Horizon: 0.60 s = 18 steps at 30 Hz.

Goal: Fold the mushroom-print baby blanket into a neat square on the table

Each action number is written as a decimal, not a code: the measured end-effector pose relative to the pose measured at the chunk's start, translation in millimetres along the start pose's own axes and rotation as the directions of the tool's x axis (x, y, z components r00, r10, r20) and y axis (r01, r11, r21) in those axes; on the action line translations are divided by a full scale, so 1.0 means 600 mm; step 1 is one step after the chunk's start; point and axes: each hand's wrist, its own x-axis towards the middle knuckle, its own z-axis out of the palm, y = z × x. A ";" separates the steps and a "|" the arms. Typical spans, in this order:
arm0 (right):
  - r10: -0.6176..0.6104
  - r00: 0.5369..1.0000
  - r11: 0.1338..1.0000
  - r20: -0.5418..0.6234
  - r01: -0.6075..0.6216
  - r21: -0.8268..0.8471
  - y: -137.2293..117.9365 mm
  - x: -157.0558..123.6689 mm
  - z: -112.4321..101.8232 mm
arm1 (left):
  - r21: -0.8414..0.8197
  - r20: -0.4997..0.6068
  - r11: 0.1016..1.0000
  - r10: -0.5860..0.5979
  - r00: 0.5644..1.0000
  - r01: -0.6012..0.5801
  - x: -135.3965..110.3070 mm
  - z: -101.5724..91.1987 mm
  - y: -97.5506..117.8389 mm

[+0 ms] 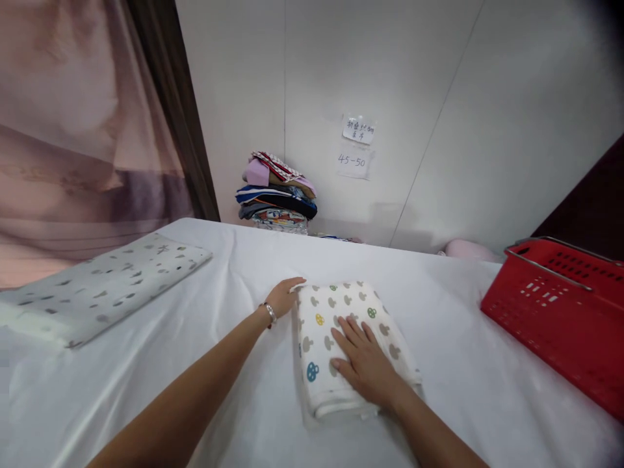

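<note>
A white cloth (pixel 346 302) printed with grey, green, yellow and blue mushrooms lies folded into a thick rectangle in the middle of the table. My right hand (pixel 365 361) rests flat on top of it, fingers spread. At the cloth's far left corner is my left hand (pixel 284 297), its fingers stretched out along the edge and a bracelet (pixel 268 314) on the wrist. Part of the left fingers is hard to make out against the cloth. Neither hand grips the fabric visibly.
A folded white cloth with dark spots (pixel 112 279) lies on the left of the white-covered table (pixel 244 403). A red basket (pixel 550 312) stands on the right. Behind the table are stacked fabrics (pixel 277 192) and a wall with paper notes (pixel 355 162). A pink curtain (pixel 73 130) hangs left.
</note>
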 end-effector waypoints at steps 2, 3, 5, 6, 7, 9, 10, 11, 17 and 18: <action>0.002 1.000 1.000 0.002 -0.002 -0.003 -0.002 0.001 -0.001 | 0.086 -0.053 0.988 0.133 0.990 -0.128 -0.027 0.009 0.038; 0.004 1.000 1.000 0.000 -0.004 -0.002 -0.003 0.001 -0.002 | 0.154 -0.059 0.967 0.215 0.975 -0.204 -0.042 0.019 0.055; 0.007 1.000 1.000 -0.007 -0.007 0.003 -0.005 0.001 -0.001 | 0.291 -0.019 0.912 0.306 0.952 -0.288 -0.075 0.046 0.081; 0.011 1.000 1.000 -0.007 -0.011 0.008 -0.005 0.000 -0.001 | 0.344 0.020 0.891 0.307 0.951 -0.295 -0.089 0.060 0.088; 0.017 1.000 1.000 -0.005 -0.017 0.013 -0.006 0.000 -0.001 | 0.388 0.058 0.874 0.293 0.954 -0.292 -0.101 0.074 0.091; 0.020 1.000 0.999 0.019 -0.021 0.031 -0.004 0.000 -0.006 | 0.447 0.117 0.849 0.256 0.960 -0.281 -0.117 0.094 0.087; 0.008 0.999 0.999 0.043 -0.010 0.048 -0.003 0.002 -0.012 | 0.465 0.135 0.840 0.244 0.960 -0.278 -0.120 0.100 0.083; -0.006 0.998 0.998 0.067 0.002 0.067 -0.001 0.006 -0.020 | 0.477 0.147 0.833 0.238 0.960 -0.280 -0.121 0.103 0.078; 0.137 0.974 0.990 -0.183 -0.141 -0.010 0.032 0.063 -0.089 | 0.500 0.178 0.823 0.205 0.963 -0.267 -0.116 0.099 0.074; 0.172 0.960 0.982 -0.219 -0.185 -0.037 0.044 0.073 -0.090 | 0.501 0.180 0.824 0.199 0.963 -0.263 -0.116 0.099 0.076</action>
